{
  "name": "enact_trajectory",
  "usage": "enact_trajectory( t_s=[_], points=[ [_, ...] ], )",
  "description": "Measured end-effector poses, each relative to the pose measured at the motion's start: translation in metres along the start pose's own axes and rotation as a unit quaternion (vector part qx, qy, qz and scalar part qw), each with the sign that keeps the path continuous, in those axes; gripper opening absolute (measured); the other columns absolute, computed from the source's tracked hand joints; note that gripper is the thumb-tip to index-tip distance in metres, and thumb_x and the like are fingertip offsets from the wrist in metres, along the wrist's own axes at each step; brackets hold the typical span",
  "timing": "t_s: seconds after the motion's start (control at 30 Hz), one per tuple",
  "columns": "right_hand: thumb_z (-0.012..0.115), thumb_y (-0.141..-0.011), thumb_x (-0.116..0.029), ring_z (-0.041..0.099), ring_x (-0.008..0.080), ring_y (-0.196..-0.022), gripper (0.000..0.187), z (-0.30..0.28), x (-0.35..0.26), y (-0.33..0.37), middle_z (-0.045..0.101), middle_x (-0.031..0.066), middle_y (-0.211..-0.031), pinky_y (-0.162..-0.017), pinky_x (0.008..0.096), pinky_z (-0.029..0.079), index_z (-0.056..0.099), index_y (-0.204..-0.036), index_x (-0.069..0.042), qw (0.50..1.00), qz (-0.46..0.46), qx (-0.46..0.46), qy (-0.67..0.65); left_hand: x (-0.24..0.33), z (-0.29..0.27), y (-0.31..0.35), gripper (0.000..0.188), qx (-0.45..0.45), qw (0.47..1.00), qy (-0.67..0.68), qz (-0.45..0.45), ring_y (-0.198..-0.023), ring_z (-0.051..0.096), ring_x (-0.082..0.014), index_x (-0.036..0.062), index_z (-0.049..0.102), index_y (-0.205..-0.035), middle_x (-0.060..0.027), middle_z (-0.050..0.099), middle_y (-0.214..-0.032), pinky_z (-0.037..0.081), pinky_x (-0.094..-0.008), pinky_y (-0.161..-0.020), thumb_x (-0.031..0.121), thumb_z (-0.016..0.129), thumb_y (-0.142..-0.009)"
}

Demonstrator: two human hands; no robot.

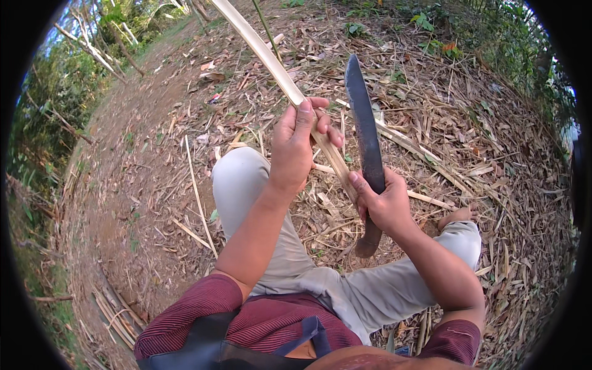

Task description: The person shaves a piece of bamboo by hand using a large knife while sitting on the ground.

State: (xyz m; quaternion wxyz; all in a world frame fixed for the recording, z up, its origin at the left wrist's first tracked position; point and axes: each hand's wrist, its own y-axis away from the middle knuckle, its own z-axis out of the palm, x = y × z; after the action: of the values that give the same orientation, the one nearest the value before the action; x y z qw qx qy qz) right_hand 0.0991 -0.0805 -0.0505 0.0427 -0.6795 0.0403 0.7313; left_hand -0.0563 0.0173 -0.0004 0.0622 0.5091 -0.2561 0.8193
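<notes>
A long pale split strip, likely bamboo, runs from the top of the view down between my hands. My left hand is closed around its middle, thumb on top and fingertips curling past the far side. A machete with a dark, worn blade stands nearly upright in my right hand, its tip pointing away from me and its brown handle end showing below the palm. The thumb of that hand rests at the strip's near end, close beside the blade.
My bent legs in light trousers frame the work, with a bare foot at right. Dry leaves and loose strips litter the ground. Long split pieces lie at right, a bundle of strips at lower left. Bushes and trees stand behind.
</notes>
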Motion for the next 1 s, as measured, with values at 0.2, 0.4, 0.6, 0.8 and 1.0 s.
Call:
enact_trajectory(
  t_s=[0.2,0.4,0.6,0.8,1.0],
  points=[
    [0.056,-0.102,-0.021,0.054,0.0058,-0.048,0.022,-0.012,-0.010,-0.003,0.059,0.0000,-0.063,-0.043,0.0247,0.043,0.064,-0.098,-0.001,0.984,-0.138,0.073,0.089,0.022,0.013,0.007,0.040,0.061,0.995,-0.020,-0.074,-0.048,0.028,-0.0018,-0.0012,0.051,-0.117,0.0049,0.035,-0.070,0.024,-0.0184,-0.039,0.034,0.037,-0.107],
    [0.070,-0.086,-0.012,0.063,0.0277,-0.065,0.015,-0.029,-0.029,-0.007,0.064,0.0108,-0.083,-0.056,0.0354,0.048,0.061,-0.094,-0.004,0.860,-0.365,0.118,0.336,0.004,0.027,0.026,0.043,-0.016,0.976,0.011,-0.218,-0.049,0.031,-0.0021,-0.0008,0.055,-0.112,0.0026,0.044,-0.070,0.026,-0.0181,-0.040,0.034,0.032,-0.102],
    [0.083,-0.066,-0.045,0.063,0.0298,-0.060,0.051,-0.034,-0.028,-0.007,0.062,0.0111,-0.074,-0.052,0.0390,0.048,0.056,-0.086,-0.007,0.802,-0.330,0.087,0.490,-0.025,0.036,0.048,0.035,0.031,0.969,-0.040,-0.243,-0.052,0.038,-0.0034,0.0052,0.059,-0.104,0.0004,0.051,-0.072,0.029,-0.0189,-0.044,0.033,0.037,-0.103],
    [0.064,-0.073,-0.078,0.062,0.0302,-0.052,0.075,-0.031,-0.029,-0.008,0.060,0.0128,-0.058,-0.048,0.0403,0.048,0.056,-0.068,-0.004,0.806,-0.291,0.081,0.509,-0.037,0.034,0.067,0.033,-0.068,0.975,-0.040,-0.208,-0.054,0.038,-0.0061,0.0040,0.055,-0.093,0.0026,0.042,-0.069,0.029,-0.0229,-0.047,0.031,0.038,-0.105],
    [0.061,-0.075,-0.078,0.063,0.0312,-0.051,0.073,-0.032,-0.020,-0.006,0.060,0.0133,-0.057,-0.046,0.0410,0.049,0.059,-0.066,-0.006,0.804,-0.306,0.038,0.508,-0.035,0.037,0.078,0.022,-0.085,0.964,-0.244,-0.059,-0.059,0.041,-0.0077,0.0037,0.053,-0.100,0.0010,0.046,-0.074,0.033,-0.0246,-0.051,0.019,0.038,-0.103]
  ],
)
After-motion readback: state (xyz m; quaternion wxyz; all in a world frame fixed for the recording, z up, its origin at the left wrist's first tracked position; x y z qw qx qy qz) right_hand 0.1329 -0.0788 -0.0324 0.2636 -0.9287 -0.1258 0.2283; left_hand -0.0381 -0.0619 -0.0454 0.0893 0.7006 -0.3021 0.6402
